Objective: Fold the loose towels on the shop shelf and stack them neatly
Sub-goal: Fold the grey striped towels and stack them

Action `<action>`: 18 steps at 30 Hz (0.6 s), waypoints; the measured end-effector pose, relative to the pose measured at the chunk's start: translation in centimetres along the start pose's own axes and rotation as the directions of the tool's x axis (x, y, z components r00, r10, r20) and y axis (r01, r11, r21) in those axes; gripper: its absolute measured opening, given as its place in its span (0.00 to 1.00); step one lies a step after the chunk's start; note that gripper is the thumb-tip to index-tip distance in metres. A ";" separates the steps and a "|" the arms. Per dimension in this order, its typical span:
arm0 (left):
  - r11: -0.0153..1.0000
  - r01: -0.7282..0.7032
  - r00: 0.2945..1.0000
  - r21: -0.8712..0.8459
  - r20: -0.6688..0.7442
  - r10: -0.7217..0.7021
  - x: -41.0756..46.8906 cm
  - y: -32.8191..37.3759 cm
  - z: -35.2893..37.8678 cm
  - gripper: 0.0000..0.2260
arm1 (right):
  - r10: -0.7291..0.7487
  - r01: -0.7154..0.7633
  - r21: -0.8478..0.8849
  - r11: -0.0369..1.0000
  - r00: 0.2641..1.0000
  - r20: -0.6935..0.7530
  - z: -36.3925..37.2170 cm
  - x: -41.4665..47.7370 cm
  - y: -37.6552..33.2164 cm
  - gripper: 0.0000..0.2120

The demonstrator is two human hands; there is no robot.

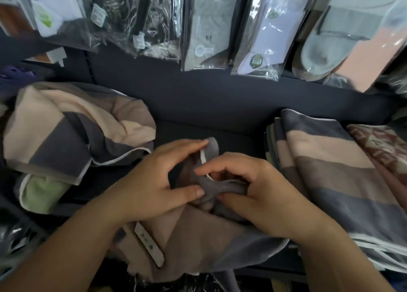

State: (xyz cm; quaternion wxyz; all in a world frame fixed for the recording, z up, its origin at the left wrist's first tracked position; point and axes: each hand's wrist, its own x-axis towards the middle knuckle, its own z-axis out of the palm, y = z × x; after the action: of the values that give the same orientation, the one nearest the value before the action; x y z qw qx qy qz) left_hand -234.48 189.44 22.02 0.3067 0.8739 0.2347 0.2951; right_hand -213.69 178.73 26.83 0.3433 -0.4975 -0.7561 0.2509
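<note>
Towel [193,230], grey and taupe with white edging, sits bunched on the shelf [231,133]; left hand [154,181] pinches its twisted corner, right hand [255,190] apparently grips the same twist.

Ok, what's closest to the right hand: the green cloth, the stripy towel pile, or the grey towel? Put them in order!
1. Grey towel: gripped in the right hand, in the middle.
2. Stripy towel pile: just beside that hand, on the right.
3. Green cloth: far over on the left, past the left hand.
</note>
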 end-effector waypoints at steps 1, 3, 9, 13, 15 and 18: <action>0.996 -0.013 0.997 -0.089 0.076 0.020 0.2 0.1 -0.2 0.33 | -0.009 0.009 -0.002 1.000 1.000 0.024 -0.3 -0.2 -0.4 0.27; 0.986 -0.029 0.988 -0.164 0.148 0.054 0.3 0.4 -0.4 0.33 | -0.031 0.033 -0.023 0.999 0.998 0.058 -0.7 -0.8 -0.8 0.27; 0.986 0.003 0.969 -0.168 0.246 0.039 0.7 1.5 -0.6 0.11 | -0.033 0.033 -0.071 0.997 0.999 -0.003 -0.9 -1.8 -0.1 0.25; 0.996 0.069 0.993 -0.059 0.099 -0.063 0.1 2.3 -0.7 0.16 | 0.009 -0.052 -0.335 0.941 0.991 -0.131 -0.7 -2.6 1.6 0.15; 0.994 0.078 0.995 -0.079 0.061 -0.073 -0.8 2.7 -0.5 0.15 | 0.032 -0.081 -0.325 0.942 0.987 -0.156 -0.3 -3.4 2.0 0.05; 0.993 0.088 0.996 -0.079 0.029 -0.086 -2.4 3.7 0.2 0.12 | 0.074 -0.115 -0.269 0.956 0.985 -0.159 0.0 -4.7 2.1 0.04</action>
State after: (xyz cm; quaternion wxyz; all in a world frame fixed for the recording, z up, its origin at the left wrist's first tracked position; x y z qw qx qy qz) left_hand -235.22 185.37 23.49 0.3573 0.8534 0.2567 0.2795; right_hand -211.23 175.16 24.00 0.3126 -0.5933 -0.7318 0.1214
